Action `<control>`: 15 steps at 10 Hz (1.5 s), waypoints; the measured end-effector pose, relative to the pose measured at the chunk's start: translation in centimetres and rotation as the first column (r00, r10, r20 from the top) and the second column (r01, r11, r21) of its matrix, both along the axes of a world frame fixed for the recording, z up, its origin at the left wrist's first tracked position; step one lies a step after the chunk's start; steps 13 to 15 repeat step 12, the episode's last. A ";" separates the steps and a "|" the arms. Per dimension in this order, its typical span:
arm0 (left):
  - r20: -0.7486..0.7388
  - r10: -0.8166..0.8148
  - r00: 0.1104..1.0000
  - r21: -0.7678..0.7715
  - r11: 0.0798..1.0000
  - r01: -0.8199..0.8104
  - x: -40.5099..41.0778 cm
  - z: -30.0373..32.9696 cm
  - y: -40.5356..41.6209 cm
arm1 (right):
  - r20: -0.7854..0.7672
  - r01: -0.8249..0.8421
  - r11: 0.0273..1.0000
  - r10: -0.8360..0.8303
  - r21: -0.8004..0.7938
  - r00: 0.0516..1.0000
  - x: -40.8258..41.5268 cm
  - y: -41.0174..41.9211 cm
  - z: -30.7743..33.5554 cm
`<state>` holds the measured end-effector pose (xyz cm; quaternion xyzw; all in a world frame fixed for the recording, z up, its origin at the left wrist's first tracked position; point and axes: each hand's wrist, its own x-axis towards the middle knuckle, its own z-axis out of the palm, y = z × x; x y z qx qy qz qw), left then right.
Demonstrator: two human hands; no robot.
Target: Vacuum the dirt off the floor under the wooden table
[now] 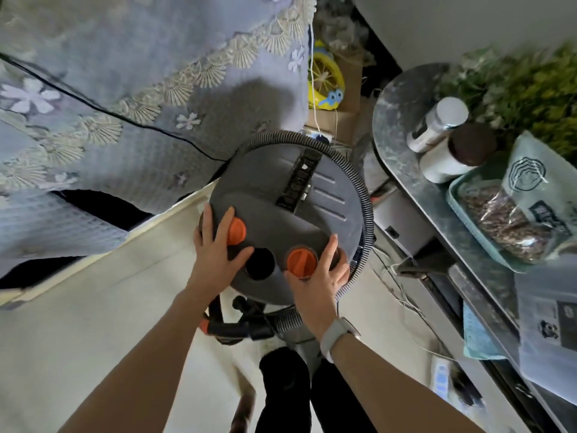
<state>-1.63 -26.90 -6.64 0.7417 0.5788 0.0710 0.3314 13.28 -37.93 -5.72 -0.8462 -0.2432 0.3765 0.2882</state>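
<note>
- Here the left hand [218, 248] lies flat on the vacuum [281, 220] lid at about 8 o'clock, fingers straight and spread, the thumb reaching toward the dark round port [259, 263]; an orange cap [236, 231] shows between its fingers.
- The right hand [321, 273] rests on the lid at about 5 o'clock, fingers extended, just beside and touching a second orange cap [301, 260]; a pale watch [335, 334] sits on that wrist.
- The vacuum, a round grey canister, stands on the pale floor [93, 323] mid-frame, its ribbed hose [365, 195] wound round the lid's rim from 11 to 5 o'clock.
- A black handle [301, 179] crosses the lid toward 1 o'clock; its small markings are too blurred to read.
- At 10 o'clock a floral cloth [125, 89] hangs close to the vacuum's edge, a thin black cord [93, 104] across it.
- At 3 o'clock a grey counter [402, 126] stands near, leaving a narrow gap; it bears two jars [437, 126], a teal tray [462, 210] and a printed bag [537, 189] whose writing cannot be read.
- Open floor lies toward 7 o'clock.
</note>
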 end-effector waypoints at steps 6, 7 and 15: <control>0.051 0.031 0.998 -0.038 0.999 -0.029 6.1 0.1 6.7 | 0.126 -0.132 0.990 0.125 0.050 0.984 7.0 7.2 -0.4; 0.032 0.035 0.999 -0.056 0.998 -0.034 6.0 -0.2 5.9 | 0.127 -0.130 0.991 0.126 0.028 0.984 6.8 6.8 -0.4; -0.186 0.013 0.982 -0.022 1.000 -0.017 6.1 1.3 4.8 | 0.012 -0.214 0.970 0.214 0.117 0.977 9.5 5.6 4.2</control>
